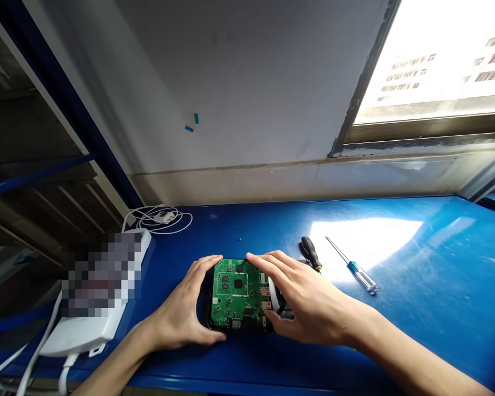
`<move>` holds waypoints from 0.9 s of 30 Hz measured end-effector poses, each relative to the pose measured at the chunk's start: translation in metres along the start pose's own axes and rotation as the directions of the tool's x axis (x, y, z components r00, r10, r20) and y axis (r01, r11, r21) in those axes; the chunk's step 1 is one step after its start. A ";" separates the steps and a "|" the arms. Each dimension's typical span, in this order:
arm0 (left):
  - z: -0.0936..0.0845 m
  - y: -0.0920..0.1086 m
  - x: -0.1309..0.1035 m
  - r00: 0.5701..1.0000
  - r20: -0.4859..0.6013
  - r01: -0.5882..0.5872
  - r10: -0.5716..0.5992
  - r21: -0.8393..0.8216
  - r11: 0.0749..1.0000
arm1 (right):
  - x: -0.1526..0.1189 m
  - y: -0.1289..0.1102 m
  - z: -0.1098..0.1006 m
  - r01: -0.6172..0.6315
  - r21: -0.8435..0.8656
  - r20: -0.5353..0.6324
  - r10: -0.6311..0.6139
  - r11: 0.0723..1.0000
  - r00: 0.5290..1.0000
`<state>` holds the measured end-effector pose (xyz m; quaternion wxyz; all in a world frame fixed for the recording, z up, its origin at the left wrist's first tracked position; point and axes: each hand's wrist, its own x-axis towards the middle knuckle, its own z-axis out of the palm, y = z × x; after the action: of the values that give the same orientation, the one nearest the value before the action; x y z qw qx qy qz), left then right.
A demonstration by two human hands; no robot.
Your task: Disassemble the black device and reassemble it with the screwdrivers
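Steadying one green circuit board (236,291) by its edges, thumbs off the chips, seemed soundest. In the head view, it sat in one black casing (210,311) near the counter's (247,220) front edge, between the spread, curved fingers of two hands, left hand (178,313) and right hand (307,300). Right of the board lay two screwdrivers (309,251).

Green circuit board (240,297) — chips uppermost

Two hands (177,316) (309,300), one board (235,291) (two screwdrivers (310,253) (362,276))
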<state>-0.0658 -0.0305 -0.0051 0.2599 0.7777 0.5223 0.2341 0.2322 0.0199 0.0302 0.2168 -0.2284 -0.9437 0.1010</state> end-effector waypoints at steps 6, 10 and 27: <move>0.000 -0.002 0.001 1.000 -0.008 -0.016 0.016 -0.026 1.000 | 0.002 -0.002 -0.004 -0.009 0.043 0.026 0.008 0.999 1.000; -0.003 0.006 0.003 1.000 0.018 0.012 -0.012 0.005 1.000 | 0.004 -0.002 -0.004 -0.032 0.043 0.068 0.029 0.999 0.997; 0.000 -0.001 -0.004 1.000 0.008 -0.008 0.008 0.035 0.999 | 0.008 -0.006 -0.001 -0.129 0.005 0.210 0.125 0.992 0.970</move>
<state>-0.0682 -0.0339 -0.0058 0.2475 0.7850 0.5223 0.2231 0.2244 0.0186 0.0358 0.1115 -0.2745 -0.9437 0.1471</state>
